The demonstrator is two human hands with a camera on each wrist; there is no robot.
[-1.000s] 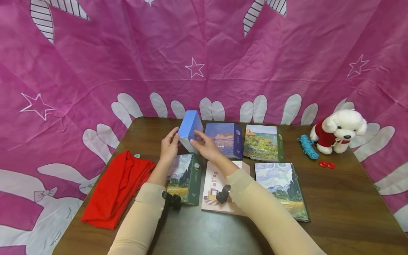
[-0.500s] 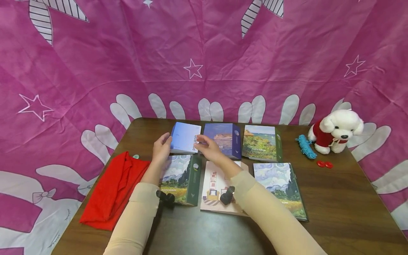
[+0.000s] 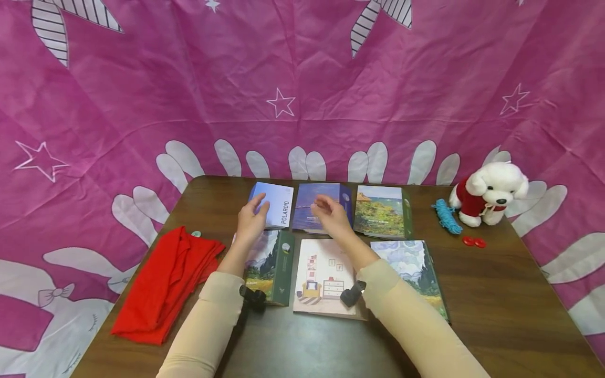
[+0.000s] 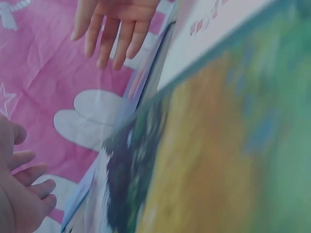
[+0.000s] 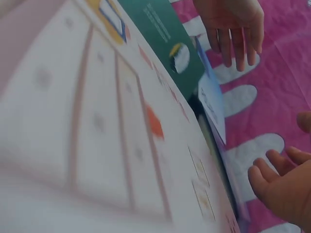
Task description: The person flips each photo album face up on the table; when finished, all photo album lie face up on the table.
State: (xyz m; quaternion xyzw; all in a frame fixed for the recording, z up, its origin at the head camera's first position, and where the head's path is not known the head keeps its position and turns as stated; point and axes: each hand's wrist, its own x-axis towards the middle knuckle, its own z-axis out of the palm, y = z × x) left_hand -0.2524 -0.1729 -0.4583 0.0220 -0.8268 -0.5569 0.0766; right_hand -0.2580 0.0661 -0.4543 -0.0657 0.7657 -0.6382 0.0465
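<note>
Left hand [image 3: 250, 223]: fingers relaxed, loosely spread, holding nothing, hovering at near-left corner of Polaroid box [image 3: 276, 206], flat on desk [image 3: 496, 294] just beyond fingertips. Right hand [image 3: 333, 215]: fingers loose, empty, over blue album [image 3: 312, 207]. Judgement: square box against album edge, light nudges only.

Three albums [image 3: 325, 213] lie behind three more [image 3: 324, 276]; cloth [image 3: 166, 281] left, plush dog [image 3: 489, 193] right
</note>
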